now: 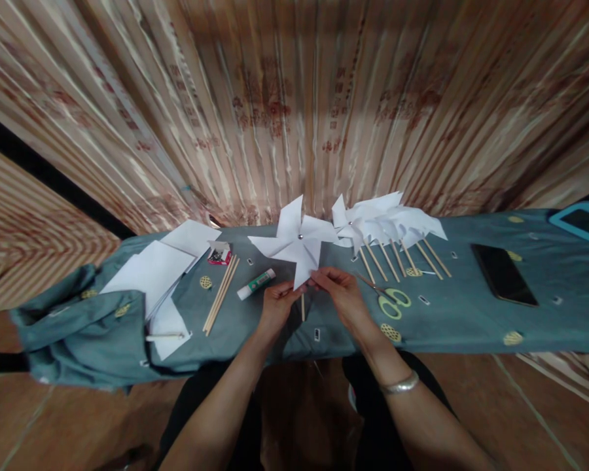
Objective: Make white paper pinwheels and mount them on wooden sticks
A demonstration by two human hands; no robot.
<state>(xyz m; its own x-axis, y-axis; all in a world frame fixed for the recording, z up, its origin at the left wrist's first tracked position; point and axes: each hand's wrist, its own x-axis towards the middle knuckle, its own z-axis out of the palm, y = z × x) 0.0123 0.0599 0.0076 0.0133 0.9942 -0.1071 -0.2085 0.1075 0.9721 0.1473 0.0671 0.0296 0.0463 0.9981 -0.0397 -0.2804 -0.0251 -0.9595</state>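
Note:
A white paper pinwheel with a metal pin at its centre stands upright over the teal cloth. My left hand and my right hand both pinch its lower blade, fingers closed on the paper. Its thin wooden stick hangs down between my hands. Several finished white pinwheels on sticks lie in a row to the right. Green-handled scissors rest just right of my right hand. A glue stick lies left of my left hand.
Loose wooden sticks, a small red box and stacked white paper sheets lie at the left. A black phone and a blue-edged tablet sit at the right. Patterned curtains hang behind.

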